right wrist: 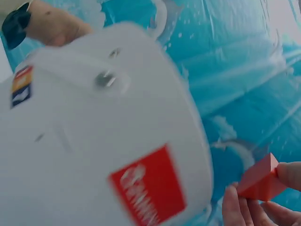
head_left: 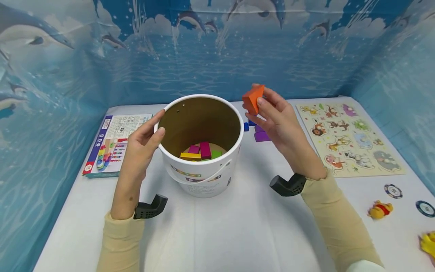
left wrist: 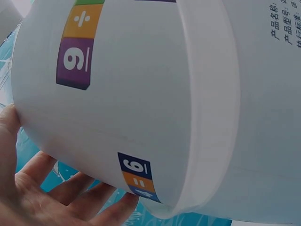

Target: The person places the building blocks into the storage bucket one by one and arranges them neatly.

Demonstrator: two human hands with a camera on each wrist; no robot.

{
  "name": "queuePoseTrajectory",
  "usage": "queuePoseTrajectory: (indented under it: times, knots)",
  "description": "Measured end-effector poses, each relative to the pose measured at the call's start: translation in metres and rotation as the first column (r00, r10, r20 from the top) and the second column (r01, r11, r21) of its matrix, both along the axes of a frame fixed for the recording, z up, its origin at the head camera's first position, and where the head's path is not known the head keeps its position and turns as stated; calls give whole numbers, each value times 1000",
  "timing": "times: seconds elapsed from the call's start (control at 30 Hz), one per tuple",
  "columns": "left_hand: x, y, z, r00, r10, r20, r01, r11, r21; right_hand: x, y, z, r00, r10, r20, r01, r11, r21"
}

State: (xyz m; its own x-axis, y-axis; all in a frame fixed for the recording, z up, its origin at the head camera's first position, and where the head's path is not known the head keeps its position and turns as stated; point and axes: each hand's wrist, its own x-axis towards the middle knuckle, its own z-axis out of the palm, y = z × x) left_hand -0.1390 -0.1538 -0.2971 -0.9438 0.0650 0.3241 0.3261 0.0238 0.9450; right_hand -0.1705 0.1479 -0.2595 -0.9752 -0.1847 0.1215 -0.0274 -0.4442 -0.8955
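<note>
A white bucket (head_left: 204, 187) with a wire-like white handle stands upright in the middle of the table. My left hand (head_left: 142, 145) holds its left rim, thumb at the edge and fingers along the outer wall, as the left wrist view shows. Inside the bucket lie magenta (head_left: 205, 150), yellow (head_left: 190, 156) and green (head_left: 216, 153) blocks on the bottom. To the right of the rim and higher, my right hand (head_left: 280, 124) pinches an orange wedge-shaped block (head_left: 252, 100) between thumb and fingers. That block (right wrist: 259, 181) also appears in the right wrist view, beside the bucket's outer wall.
Purple blocks (head_left: 261, 136) and blue blocks (head_left: 246, 127) lie behind the right hand. A boxed toy set (head_left: 117, 130) is at the left. On the right are an animal puzzle board (head_left: 353, 138), a small bear figure (head_left: 380, 210), round chips (head_left: 393, 191) and a yellow toy (head_left: 429, 243).
</note>
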Motion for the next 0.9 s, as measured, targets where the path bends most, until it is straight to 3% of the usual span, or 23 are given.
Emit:
queuePoseTrajectory:
  times: [0.13,0.3,0.43,0.57,0.73,0.83,0.9]
  knots:
    - [0,0,0,1000,0,-2,0,1000,1,2,-15,22,984,160,-74,-156,986,52]
    - [1,1,0,1000,-3,-1,3,1000,4,-7,-37,33,944,326,-56,-298,912,283]
    - [1,1,0,1000,-4,-3,4,1000,7,-19,-50,37,915,401,-35,-333,803,495]
    - [1,0,0,1000,-2,3,2,1000,4,-29,-62,37,873,486,-47,-310,627,715]
    - [1,1,0,1000,-2,1,2,1000,8,-36,-72,35,793,606,-59,-266,431,862]
    - [1,1,1,1000,-7,0,7,1000,9,-37,-73,33,769,634,-79,-232,392,890]
    - [1,1,1,1000,-6,0,6,1000,7,-36,-71,31,775,619,-130,-193,427,883]
